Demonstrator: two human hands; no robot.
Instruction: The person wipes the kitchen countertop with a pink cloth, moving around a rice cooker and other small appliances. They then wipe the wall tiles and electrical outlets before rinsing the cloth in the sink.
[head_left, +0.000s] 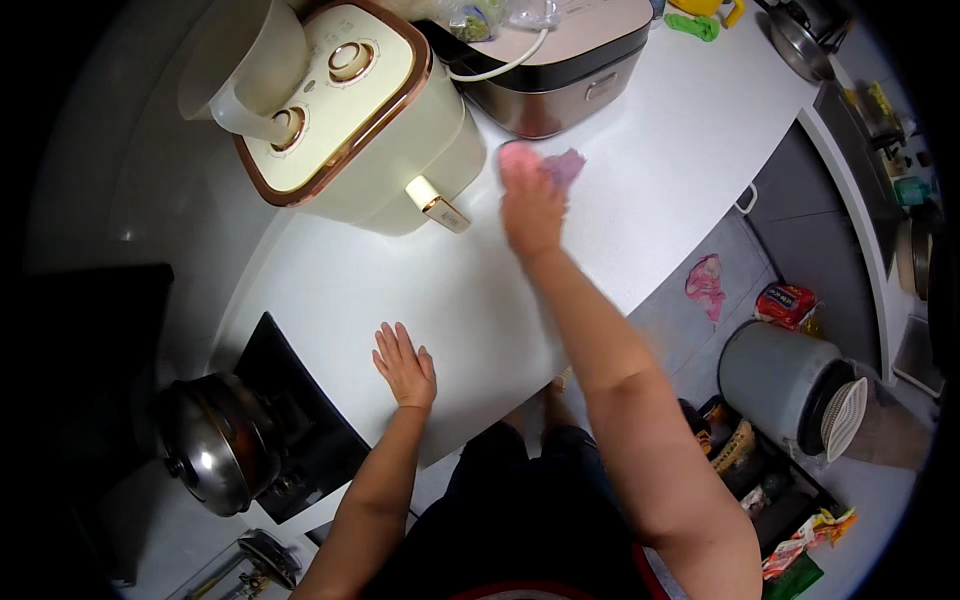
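My right hand (531, 206) is blurred and presses a pink-purple cloth (566, 166) against the white countertop (457, 292). Part of the cloth is hidden under the fingers. To the left of that hand stands a cream air fryer (420, 142) with a copper-coloured rim and a front handle (439, 205). A rice cooker (555, 97) sits just beyond the cloth. My left hand (407, 371) rests flat on the countertop with fingers apart and nothing in it, nearest to the black cooktop (315, 427).
A lidded metal pot (214, 442) stands on the cooktop. A translucent plastic scoop (259, 71) lies on the air fryer, and plastic bags (480, 21) top the rice cooker. A green cloth (694, 26) lies at the back. On the floor are a pink cloth (705, 286) and a grey bin (776, 379).
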